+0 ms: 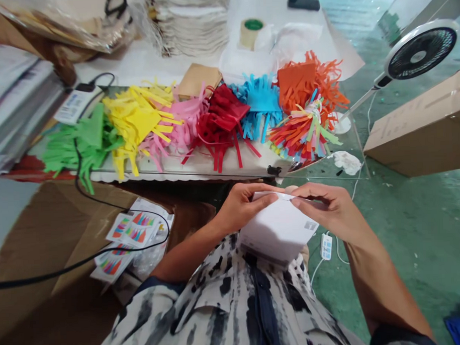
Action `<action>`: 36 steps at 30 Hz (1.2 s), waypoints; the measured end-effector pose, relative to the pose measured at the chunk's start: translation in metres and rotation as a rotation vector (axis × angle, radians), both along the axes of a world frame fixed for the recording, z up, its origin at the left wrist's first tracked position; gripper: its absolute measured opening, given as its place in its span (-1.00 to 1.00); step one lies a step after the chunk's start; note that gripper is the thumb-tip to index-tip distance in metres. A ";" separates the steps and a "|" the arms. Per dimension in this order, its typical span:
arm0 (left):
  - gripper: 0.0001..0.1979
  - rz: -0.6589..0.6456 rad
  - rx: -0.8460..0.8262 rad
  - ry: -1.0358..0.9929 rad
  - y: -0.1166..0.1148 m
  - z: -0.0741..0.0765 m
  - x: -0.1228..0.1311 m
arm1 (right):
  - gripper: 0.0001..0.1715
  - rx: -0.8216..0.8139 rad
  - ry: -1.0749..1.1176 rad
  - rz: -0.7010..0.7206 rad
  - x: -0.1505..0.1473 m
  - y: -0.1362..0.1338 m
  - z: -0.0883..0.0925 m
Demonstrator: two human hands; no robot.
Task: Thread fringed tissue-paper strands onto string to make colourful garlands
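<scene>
Close to my body, a white printed card or flat packet (279, 228) is held by its top edge. My left hand (249, 204) pinches that edge on the left, thumb on the near face. On the right, my right hand (325, 204) grips the same edge between thumb and fingers. Both thumbs lie near the middle of the edge; any small thing between the fingertips is hidden. Beyond my hands on the glass-topped table lie fringed paper tassels: red (222, 115), blue (263, 103), orange (310, 79), yellow (139, 118), pink (175, 121) and green (87, 137). A multicoloured tassel bundle (306, 129) sits nearest my right hand.
An open cardboard box (62, 223) at lower left holds printed cards (137, 231), with a black cable (67, 273) crossing it. Tape (251, 33) and stacked paper (192, 23) stand at the back. At right are a fan (420, 55), a carton (420, 128) and a power strip (325, 246).
</scene>
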State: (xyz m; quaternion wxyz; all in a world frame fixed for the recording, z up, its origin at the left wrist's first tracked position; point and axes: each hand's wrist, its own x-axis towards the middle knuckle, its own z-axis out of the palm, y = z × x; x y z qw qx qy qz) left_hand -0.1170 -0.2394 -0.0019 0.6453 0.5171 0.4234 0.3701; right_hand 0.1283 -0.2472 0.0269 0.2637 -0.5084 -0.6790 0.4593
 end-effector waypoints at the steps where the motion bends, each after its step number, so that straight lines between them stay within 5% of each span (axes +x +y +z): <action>1: -0.63 -0.011 0.030 0.023 0.000 0.002 0.002 | -0.78 0.053 -0.042 -0.005 -0.003 0.000 0.003; 6: -0.63 -0.075 0.140 0.100 0.004 0.007 0.006 | -0.92 0.222 -0.252 -0.015 -0.012 -0.003 0.012; 10: -0.64 -0.114 0.233 0.121 0.009 0.014 0.001 | -0.92 0.052 -0.005 -0.022 -0.005 -0.003 0.009; 14: -0.66 -0.168 0.248 0.097 0.011 0.019 -0.002 | -0.67 -0.138 0.281 -0.116 0.003 -0.003 0.002; 20: -0.71 -0.154 0.272 0.047 0.009 0.014 -0.002 | -0.65 -0.286 0.311 -0.040 0.011 -0.002 0.004; 29: -0.71 -0.198 0.502 -0.154 0.005 -0.001 0.000 | -0.81 -0.035 0.094 -0.048 0.000 -0.013 0.012; 36: -0.60 -0.118 0.444 0.011 0.003 -0.001 -0.001 | -0.87 0.209 0.130 -0.431 -0.001 -0.020 0.002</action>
